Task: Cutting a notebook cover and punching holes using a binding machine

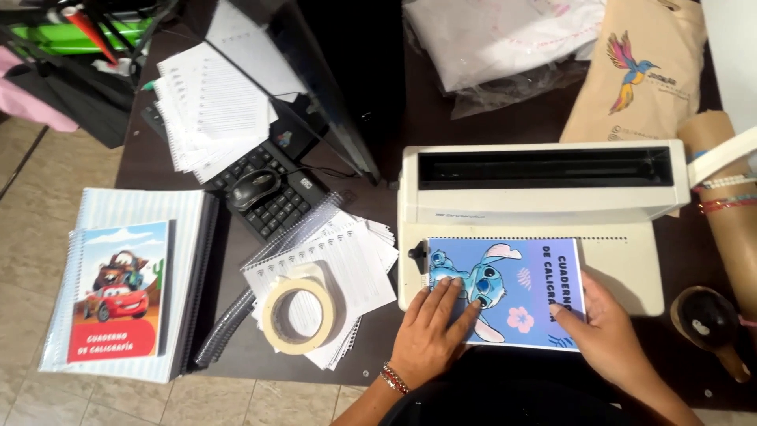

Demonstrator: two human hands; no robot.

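Note:
A blue booklet cover (516, 288) with a cartoon creature lies on the bed of a white binding machine (536, 201), its top edge at the punch slot. My left hand (432, 331) presses flat on the cover's left side, fingers spread. On the cover's right lower edge rests my right hand (603, 335), thumb on top, gripping the booklet. A black knob (418, 254) sticks out at the machine's left.
A tape roll (300, 315) lies on punched lined sheets (347, 268) with a spiral coil (268, 276) beside them. Spiral notebooks with a red car cover (118, 292) are stacked at left. A keyboard and mouse (254, 187), a paper stack (209, 106) and bags (639, 71) sit behind.

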